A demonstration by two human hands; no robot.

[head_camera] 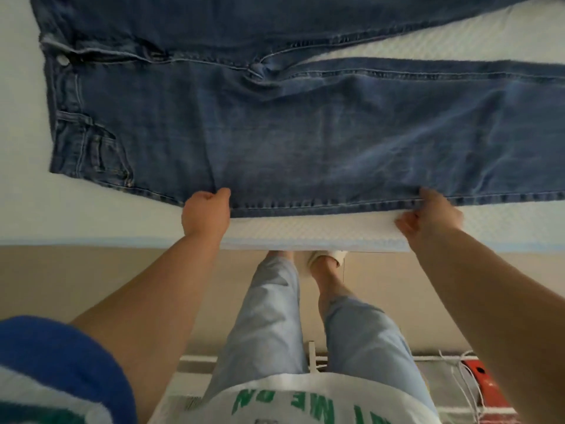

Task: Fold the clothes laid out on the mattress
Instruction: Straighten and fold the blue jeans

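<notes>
While both bare forearms are reaching forward from the bottom of the view, the left hand (205, 213) and the right hand (429, 214) are meeting the near seam of a pair of blue jeans (275, 127) lying spread on the white mattress (305, 232). The left arm is running up from the lower left, its wrist bending inward; its grip is curling round the denim edge, thumb lying on top and the fingers tucking beneath the cloth. The right arm is coming in from the lower right, and its grip is pinching the same hem further along the leg, thumb on top; the lower fingers seem to be pressing against the mattress cover, though the blur there is making that hard to confirm. The jeans are lying sideways, waistband and button (62, 60) toward the left, legs stretching off to the right, the near leg sitting just inside the mattress edge. Below, the person's pale trousers (269, 316) and a white shoe (327, 258) are showing over the beige floor (76, 276).
</notes>
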